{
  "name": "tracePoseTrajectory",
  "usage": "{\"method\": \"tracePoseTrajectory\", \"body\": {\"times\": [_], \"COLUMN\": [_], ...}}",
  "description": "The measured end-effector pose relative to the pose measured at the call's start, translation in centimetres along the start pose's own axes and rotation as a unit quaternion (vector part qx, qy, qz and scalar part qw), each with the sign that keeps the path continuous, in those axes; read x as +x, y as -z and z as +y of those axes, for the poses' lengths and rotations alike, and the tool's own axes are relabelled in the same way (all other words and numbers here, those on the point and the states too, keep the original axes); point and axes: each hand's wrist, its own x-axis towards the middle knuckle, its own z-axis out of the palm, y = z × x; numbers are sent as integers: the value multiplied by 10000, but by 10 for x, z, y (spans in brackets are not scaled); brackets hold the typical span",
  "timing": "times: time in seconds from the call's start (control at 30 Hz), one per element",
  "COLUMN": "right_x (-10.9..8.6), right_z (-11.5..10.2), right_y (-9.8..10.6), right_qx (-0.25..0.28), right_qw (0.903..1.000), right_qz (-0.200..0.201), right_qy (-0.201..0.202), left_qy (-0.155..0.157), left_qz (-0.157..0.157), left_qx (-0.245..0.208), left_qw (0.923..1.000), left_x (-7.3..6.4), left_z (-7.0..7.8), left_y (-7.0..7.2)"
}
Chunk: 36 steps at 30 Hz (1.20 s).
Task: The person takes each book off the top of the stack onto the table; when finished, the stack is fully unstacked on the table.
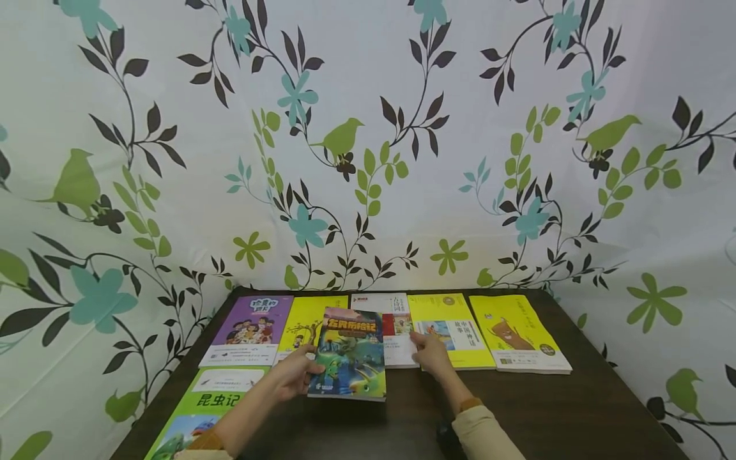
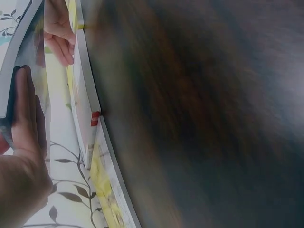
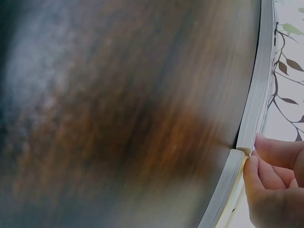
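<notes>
My left hand (image 1: 296, 374) grips the left edge of a colourful paperback book (image 1: 351, 358) with a dark green and blue cover. It holds this book tilted above the table, in front of the back row, covering parts of two books there. My right hand (image 1: 432, 354) is at the seam between a white book (image 1: 399, 351) and a yellow book (image 1: 471, 358). In the right wrist view, the thumb and forefinger of the right hand (image 3: 275, 175) touch the neighbouring corners of these two books, with the fingers loosely bent.
The back row on the dark table (image 1: 546, 409) also has a purple book (image 1: 247, 329), a yellow book (image 1: 330, 303) and another yellow book at far right (image 1: 520, 332). A green book (image 1: 209, 406) lies at front left. Patterned cloth (image 1: 368, 243) surrounds the table.
</notes>
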Motion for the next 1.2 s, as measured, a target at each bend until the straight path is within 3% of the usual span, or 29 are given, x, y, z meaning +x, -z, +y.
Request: {"method": "tracePoseTrajectory", "body": {"times": [0.23,0.47,0.7,0.93,1.2], "right_x": [-4,-8,-14,-10,-9], "right_z": [-7,-17,-28,-27,-31], "right_y": [-6,-14,-16,-16,-14], "right_qx": [-391,-1513,-2043,-2214,-2243], "right_qw": [9992,9873,9769,9736,9720], "right_qz": [3,59,54,71,45], "right_qy": [130,483,620,556,703], "left_qy": [108,3,39,187,384], "left_qz": [-64,-44,306,138,-18], "left_qx": [0,58,113,14,18], "left_qw": [9999,10000,9995,9997,9993], "left_x": [-27,-50,-72,-82,-84], "left_z": [-4,-4,-4,-13,-25], "left_y": [21,44,62,77,75]}}
